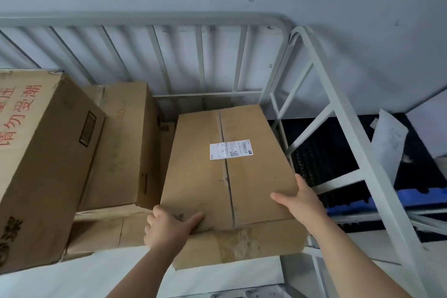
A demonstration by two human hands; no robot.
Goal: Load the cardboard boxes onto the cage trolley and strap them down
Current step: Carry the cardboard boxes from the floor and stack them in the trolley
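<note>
Box: the brown taped cardboard box (200,176) is held inside the grey barred metal cage trolley (283,29), at its right side.
Axis: the long axis is pointed away from the person, toward the back bars — the taped seam is aligned with it.
Left hand (167,227): clamped on the near left corner, thumb laid on top.
Right hand (302,201): clamped on the near right corner — thumb laid on top.

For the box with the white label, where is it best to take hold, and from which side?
Grip the labelled box at its two near corners, coming from the open front, as the left hand and right hand do. Cage bars close the back and right, and other boxes stand to its left.
</note>
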